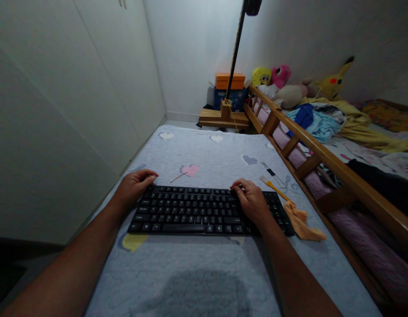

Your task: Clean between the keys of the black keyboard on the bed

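A black keyboard (190, 209) lies flat across the patterned sheet in front of me. My left hand (133, 188) is at its upper left corner, thumb and fingertips drawn together; I cannot make out what, if anything, is between them. Over the right part of the keys is my right hand (251, 200), its fingers curled and pinched near the top edge, with a small pale spot at the tips too tiny to name. Beyond the keyboard, a cotton swab (179, 177) rests by a pink heart print.
Right of the keyboard lie an orange cloth (299, 220), a brush with a yellow handle (278, 190) and tweezers (271, 172). A wooden bed rail (309, 149) runs along the right side. A white wardrobe (75, 97) stands left; a wooden stand (225, 114) is beyond.
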A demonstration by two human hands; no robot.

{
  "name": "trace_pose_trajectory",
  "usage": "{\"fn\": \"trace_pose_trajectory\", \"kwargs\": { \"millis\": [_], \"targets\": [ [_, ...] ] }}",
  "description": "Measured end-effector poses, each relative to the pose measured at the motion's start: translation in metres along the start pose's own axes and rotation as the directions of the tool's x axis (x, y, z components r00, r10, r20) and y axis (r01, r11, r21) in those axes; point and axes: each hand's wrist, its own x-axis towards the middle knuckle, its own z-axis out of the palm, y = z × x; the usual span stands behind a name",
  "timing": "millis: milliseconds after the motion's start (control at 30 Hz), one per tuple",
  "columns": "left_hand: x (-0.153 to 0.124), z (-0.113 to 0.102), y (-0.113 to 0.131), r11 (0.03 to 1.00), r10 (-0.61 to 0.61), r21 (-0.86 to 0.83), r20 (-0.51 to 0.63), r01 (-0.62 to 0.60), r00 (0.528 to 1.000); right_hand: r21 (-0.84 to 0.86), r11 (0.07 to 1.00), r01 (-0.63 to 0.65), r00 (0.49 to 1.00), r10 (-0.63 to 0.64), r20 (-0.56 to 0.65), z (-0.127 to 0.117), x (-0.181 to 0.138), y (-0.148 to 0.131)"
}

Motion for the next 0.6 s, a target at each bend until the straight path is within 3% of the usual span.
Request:
{"fn": "trace_pose_trajectory", "kwargs": {
  "millis": [600],
  "targets": [
    [-0.002,0.001,0.002,1.0,-0.002,-0.023,-0.002,0.002,1.0,-0.075,0.996,-0.055,0.998,0.053,-0.019,-0.014,0.001,0.005]
  ]
}}
